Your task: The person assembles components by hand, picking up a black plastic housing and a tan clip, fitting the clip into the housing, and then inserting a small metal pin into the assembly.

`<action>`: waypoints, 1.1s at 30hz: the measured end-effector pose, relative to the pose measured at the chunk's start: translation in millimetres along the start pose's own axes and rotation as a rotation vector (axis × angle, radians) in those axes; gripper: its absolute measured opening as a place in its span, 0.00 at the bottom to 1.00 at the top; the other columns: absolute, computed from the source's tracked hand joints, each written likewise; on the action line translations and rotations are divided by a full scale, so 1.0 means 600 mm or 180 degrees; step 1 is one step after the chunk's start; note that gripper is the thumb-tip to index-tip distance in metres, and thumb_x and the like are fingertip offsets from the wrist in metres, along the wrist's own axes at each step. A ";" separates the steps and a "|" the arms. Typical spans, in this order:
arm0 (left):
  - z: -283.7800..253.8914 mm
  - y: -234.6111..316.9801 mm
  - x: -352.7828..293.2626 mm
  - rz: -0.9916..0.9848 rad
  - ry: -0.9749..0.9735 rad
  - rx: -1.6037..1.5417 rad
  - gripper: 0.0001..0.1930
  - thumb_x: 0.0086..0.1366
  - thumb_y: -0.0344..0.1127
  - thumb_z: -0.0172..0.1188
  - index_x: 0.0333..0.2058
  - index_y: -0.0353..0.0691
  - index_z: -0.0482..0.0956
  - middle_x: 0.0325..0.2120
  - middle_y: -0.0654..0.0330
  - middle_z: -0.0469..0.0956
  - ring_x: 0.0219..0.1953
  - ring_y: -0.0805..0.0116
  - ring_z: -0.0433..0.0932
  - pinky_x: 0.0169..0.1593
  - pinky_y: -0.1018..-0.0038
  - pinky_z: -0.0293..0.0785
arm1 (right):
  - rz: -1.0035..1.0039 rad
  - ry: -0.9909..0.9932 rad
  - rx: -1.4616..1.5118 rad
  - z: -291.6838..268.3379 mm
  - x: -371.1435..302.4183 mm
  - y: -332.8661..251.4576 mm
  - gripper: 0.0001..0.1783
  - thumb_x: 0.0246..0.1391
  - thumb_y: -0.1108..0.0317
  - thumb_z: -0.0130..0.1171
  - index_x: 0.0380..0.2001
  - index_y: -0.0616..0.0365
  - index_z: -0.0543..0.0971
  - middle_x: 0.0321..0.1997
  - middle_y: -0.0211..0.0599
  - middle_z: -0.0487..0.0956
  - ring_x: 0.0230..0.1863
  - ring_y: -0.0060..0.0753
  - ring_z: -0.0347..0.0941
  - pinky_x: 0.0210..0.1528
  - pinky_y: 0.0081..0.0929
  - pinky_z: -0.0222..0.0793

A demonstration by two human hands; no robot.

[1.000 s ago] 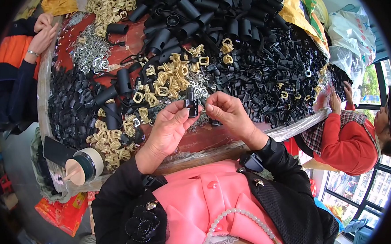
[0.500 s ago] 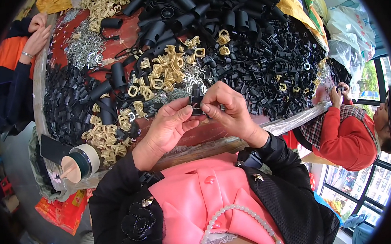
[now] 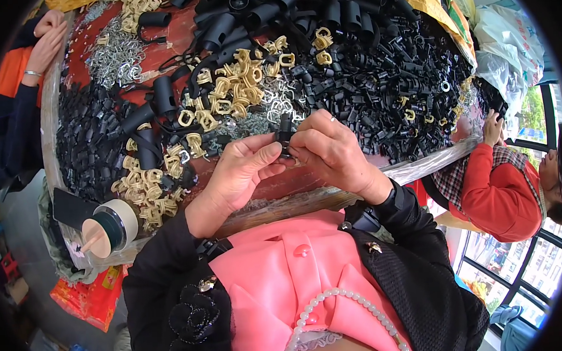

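Where the head view looks down over the near edge of the round red-topped work table [image 3: 160,55], both of the person's hands meet above it. Left hand [image 3: 239,171]: fingers curled, thumb and forefinger pinched on the lower end of a small black plastic tube-shaped part [image 3: 285,135]. Right hand [image 3: 330,150]: fingers bent close, fingertips closed on the same part from the other side — the part stands roughly upright between the two hands, just above the table's near edge.

Table contents, same view:
- heap of small black plastic clips [image 3: 390,81], right half, spreading to the right edge;
- pile of tan plastic rings [image 3: 238,82], centre, and a second scatter of tan rings [image 3: 148,189] toward the near left edge;
- bright wire springs [image 3: 112,54], far left;
- larger black plastic tubes [image 3: 272,10], along the far edge;
- dark heap of black pieces [image 3: 85,141], left edge;
- white-rimmed roll of dark tape [image 3: 112,225], near left corner.

Others present — a person in a red sleeve [image 3: 494,190] at the right edge; another person's hands [image 3: 48,38] at the far left corner.
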State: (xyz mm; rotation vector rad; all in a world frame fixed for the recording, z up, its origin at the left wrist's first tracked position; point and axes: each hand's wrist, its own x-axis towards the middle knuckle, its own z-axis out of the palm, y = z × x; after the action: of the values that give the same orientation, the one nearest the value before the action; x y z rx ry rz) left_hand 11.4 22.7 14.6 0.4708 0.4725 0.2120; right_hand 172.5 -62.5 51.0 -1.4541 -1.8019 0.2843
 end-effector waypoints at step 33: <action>0.005 -0.005 0.019 -0.0031 -0.0120 0.0167 0.12 0.54 0.29 0.55 0.38 0.34 0.71 0.34 0.55 0.74 0.38 0.67 0.74 0.42 0.77 0.71 | 0.2361 0.1126 0.2349 -0.033 -0.034 0.054 0.08 0.51 0.70 0.49 0.34 0.63 0.69 0.29 0.25 0.69 0.26 0.14 0.65 0.28 0.11 0.61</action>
State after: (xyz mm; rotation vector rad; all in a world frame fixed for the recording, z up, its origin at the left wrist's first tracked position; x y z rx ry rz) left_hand 23.1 22.3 11.3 0.5228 0.4443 0.1814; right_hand 210.6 -76.1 35.7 -1.4259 -0.6848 0.8905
